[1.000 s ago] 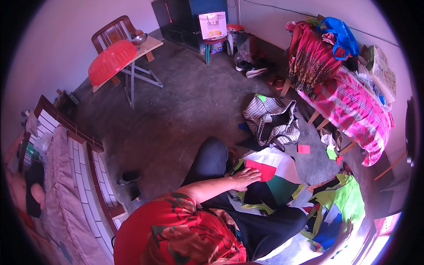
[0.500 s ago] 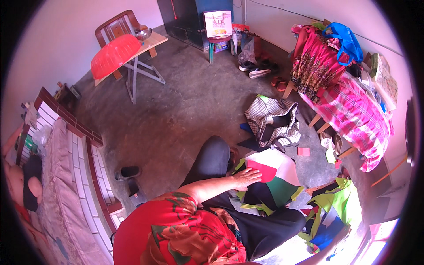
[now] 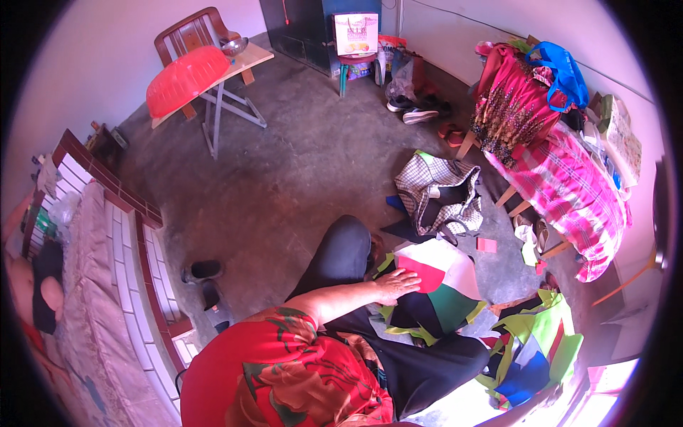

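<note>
My left hand point(image 3: 398, 286) lies flat on a stack of colored cloth pieces point(image 3: 448, 302) by my bent knee, its fingers stretched over a red piece point(image 3: 428, 276). White, green, black and lime pieces fan out around it. To the right is a loose heap of cloth scraps point(image 3: 530, 366), lime green, blue, red and black. My right forearm shows only faintly at the lower right edge by this heap; my right hand cannot be made out there.
Beyond the stack stands an open checked bag point(image 3: 437, 196), near a small red block point(image 3: 486, 245). A bench with pink plaid cloth point(image 3: 562, 192) runs along the right. A folding table point(image 3: 245, 64) holds a red basin point(image 3: 188, 80). Another person point(image 3: 48, 292) lies on the left.
My right forearm, reaching over the scrap heap before, has drawn back toward the lower edge. Scraps in the heap have shifted. My left hand stays on the stack.
</note>
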The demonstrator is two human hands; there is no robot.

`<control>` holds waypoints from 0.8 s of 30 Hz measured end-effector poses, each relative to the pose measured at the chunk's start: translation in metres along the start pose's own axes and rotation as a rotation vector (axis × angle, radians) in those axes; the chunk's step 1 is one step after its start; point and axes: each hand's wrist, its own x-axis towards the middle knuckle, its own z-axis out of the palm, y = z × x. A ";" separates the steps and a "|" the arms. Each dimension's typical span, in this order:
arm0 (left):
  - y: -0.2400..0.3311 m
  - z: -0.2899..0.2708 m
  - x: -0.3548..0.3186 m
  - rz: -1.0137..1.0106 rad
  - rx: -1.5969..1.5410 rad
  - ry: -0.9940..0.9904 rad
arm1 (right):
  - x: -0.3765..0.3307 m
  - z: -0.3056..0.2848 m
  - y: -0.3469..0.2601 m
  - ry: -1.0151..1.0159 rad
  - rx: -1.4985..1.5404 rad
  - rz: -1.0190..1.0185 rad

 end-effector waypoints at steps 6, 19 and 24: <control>0.000 -0.002 0.000 -0.001 -0.013 0.004 | -0.009 -0.036 -0.058 0.250 0.157 0.058; 0.000 -0.002 0.003 0.020 -0.176 0.091 | -0.113 0.004 -0.216 -0.265 1.649 0.208; 0.010 -0.026 -0.002 -0.029 -0.480 0.220 | -0.177 0.012 -0.295 -0.891 1.923 0.247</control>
